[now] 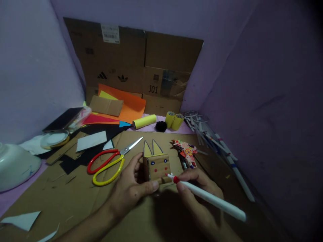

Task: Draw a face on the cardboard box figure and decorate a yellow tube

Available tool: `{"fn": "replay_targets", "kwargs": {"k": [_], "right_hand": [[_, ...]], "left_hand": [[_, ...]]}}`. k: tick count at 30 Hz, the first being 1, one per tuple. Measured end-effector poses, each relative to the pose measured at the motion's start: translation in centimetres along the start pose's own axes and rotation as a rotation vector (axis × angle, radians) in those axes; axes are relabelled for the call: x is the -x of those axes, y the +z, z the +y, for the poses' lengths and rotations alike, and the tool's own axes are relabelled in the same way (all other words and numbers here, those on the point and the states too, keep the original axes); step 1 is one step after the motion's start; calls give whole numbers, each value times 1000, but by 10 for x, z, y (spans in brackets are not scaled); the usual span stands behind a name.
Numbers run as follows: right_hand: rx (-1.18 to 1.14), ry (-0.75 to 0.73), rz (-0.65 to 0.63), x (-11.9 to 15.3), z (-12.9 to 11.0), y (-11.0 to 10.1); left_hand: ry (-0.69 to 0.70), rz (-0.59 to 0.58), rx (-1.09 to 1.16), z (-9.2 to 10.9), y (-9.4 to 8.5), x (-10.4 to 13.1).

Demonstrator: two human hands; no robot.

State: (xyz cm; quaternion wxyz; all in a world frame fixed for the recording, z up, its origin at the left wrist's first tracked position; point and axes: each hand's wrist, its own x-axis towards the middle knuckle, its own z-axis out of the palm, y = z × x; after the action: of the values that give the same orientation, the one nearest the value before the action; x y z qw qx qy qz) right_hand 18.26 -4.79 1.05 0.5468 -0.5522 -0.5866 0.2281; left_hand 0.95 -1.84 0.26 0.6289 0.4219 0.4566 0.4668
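My left hand grips a small cardboard box by its left side and lower edge, thumb across the front. Two pointed ears outlined in dark ink rise from the box top. Drawn on its front are two dark eyes and two red dots. Between thumb and fingers, my right hand pinches a white marker with a red collar. Its tip is at the right part of the box front; whether it touches is too fine to tell. Scissors with one red and one yellow handle lie left of the box, blades half apart.
Beyond the box stand yellow paper rolls beside a black fuzzy ball. A patterned paper piece lies to the right, near rolled paper sticks. Paper scraps and a pale rounded object are at left. Upright cardboard backs the space.
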Motion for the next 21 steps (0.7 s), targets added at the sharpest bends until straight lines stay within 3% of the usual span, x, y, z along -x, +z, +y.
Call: {"fn": "replay_targets", "kwargs": {"k": [8,21], "right_hand": [[58,-36,-58,-1,1,-1],[34,14,9,2,2,7]], "left_hand": [[-13,-10,-13,0,-1,-2],[-2,3,2,3,2,0]]}}
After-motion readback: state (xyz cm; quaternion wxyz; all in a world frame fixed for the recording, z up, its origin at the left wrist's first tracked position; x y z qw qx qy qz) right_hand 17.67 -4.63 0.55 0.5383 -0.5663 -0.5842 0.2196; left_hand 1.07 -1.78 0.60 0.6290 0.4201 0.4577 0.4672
